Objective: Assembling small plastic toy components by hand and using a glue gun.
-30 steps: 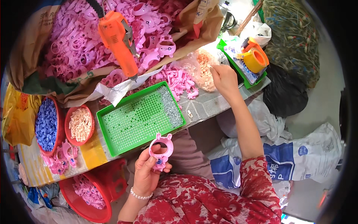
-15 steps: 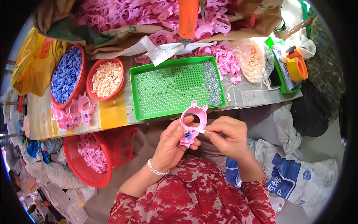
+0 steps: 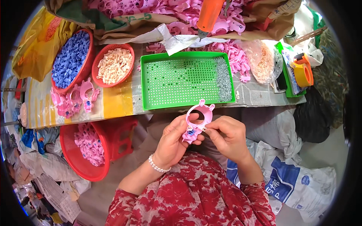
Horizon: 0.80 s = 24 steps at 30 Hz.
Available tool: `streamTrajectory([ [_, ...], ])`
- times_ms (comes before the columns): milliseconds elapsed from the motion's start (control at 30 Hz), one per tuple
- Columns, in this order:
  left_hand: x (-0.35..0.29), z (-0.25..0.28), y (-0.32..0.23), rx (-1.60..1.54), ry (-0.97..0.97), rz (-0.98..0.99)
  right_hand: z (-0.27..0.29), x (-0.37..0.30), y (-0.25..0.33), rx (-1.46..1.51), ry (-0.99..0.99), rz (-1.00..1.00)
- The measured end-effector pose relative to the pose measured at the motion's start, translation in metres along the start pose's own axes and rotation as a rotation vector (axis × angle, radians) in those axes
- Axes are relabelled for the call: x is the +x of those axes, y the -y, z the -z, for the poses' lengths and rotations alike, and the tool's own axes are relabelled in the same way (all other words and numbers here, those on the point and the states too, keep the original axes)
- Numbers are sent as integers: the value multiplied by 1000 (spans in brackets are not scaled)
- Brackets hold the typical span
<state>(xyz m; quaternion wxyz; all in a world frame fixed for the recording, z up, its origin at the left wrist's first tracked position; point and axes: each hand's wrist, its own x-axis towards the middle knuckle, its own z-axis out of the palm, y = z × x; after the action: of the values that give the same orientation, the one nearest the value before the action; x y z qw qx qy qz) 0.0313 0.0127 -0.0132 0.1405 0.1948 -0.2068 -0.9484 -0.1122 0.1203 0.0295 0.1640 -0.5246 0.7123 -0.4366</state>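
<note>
the pink part (image 3: 206, 112) was held in front of the lap, its two ears overlapping the near edge of the tray (image 3: 169, 88) in view. the left hand (image 3: 171, 139) had its thumb and fingers curled firmly round the lower end, by the blue piece (image 3: 190, 133), leaving the ring free. the right hand (image 3: 229, 135) was in a tight pinch at the part's side, just below the ring, on what looked like a small pale piece (image 3: 204, 129), mostly hidden by the fingertips.

done well, this probably called for a steady left grip low down, so the thin ring would not flex, with the pale piece squared to its seat and pressed evenly, not forced. whether it was seated could not be told.
</note>
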Motion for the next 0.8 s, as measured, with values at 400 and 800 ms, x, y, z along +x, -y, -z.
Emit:
streamTrajectory([
  [400,-3,5,-3,16,-42,-46,50,-18,-96,-131,-813,-268],
  [800,-1,10,0,27,-18,-30,42,-14,-105,-678,-533,-122],
])
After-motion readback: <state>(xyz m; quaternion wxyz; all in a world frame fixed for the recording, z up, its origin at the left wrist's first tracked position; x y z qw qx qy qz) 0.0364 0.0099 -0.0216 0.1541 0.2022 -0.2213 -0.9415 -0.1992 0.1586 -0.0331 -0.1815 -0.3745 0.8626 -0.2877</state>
